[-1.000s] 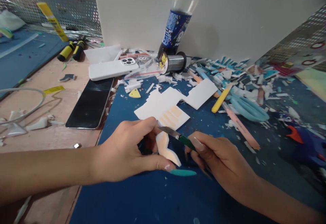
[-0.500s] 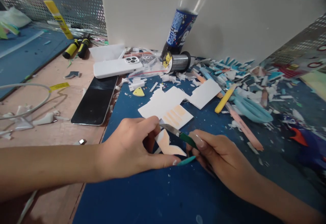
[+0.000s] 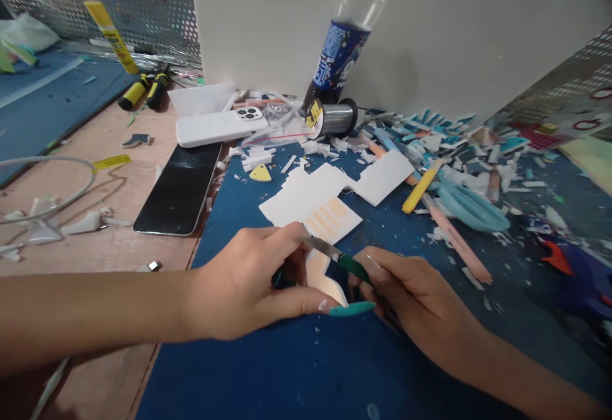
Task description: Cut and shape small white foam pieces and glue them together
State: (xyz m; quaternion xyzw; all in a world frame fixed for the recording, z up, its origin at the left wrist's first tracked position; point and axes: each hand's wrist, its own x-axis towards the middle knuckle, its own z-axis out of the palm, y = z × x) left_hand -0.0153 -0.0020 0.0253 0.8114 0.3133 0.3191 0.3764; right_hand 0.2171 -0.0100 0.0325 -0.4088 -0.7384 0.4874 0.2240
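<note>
My left hand (image 3: 261, 280) pinches a small pale-peach cut foam piece (image 3: 325, 278) between thumb and fingers, above the blue mat (image 3: 268, 375). The long teal nail of that thumb points right, beside the piece's lower end. In my right hand (image 3: 406, 292) is a craft knife with a green handle (image 3: 354, 267). Its blade (image 3: 321, 248) reaches left over the top of the piece, close to my left fingertips; whether it touches the foam I cannot tell. Just beyond lie white foam sheets (image 3: 306, 187), one with peach strips on it.
Behind stand a soda bottle (image 3: 339, 57) and a wire spool (image 3: 335, 118). A black phone (image 3: 179, 190) and a white phone (image 3: 220, 125) lie left. Foam scraps (image 3: 444, 133), a yellow stick (image 3: 421, 187), a pink stick (image 3: 459, 245) and blue-handled scissors (image 3: 471, 206) fill the right.
My left hand has turned the foam piece, which now stands more upright and shows less of its face. The knife blade has shifted slightly right and down with it.
</note>
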